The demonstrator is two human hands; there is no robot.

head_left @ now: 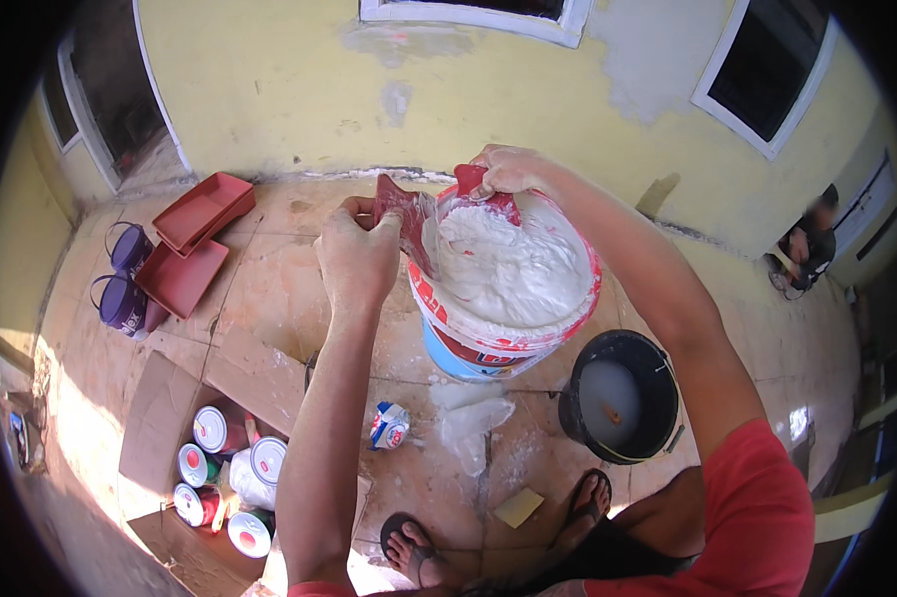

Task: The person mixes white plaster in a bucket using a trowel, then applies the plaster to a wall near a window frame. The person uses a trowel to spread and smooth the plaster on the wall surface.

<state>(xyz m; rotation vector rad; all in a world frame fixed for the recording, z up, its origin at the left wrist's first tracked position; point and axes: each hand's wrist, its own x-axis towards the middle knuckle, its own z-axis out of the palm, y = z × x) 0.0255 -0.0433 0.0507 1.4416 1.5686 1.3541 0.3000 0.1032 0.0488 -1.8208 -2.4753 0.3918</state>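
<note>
A large bucket [447, 346] stands before me, filled near its red-smeared rim with thick white putty [513, 271]. At its left rim my left hand [357, 254] grips a dark red putty spreader [401, 211], smeared with white, between thumb and fingers. My right hand [510, 169] reaches over the far side of the bucket. It is closed on a second red putty spreader [504, 207], whose blade touches the putty. The two spreaders are close to each other, with a small mound of putty beside them.
A black bucket [576, 423] of cloudy water stands to the right. Left are a cardboard box [155, 423] of paint cans, red trays [185, 274] and purple pails [120, 303]. A crumpled packet [390, 426] and yellowish sheet [519, 507] lie near my feet. Another person [811, 244] sits far right.
</note>
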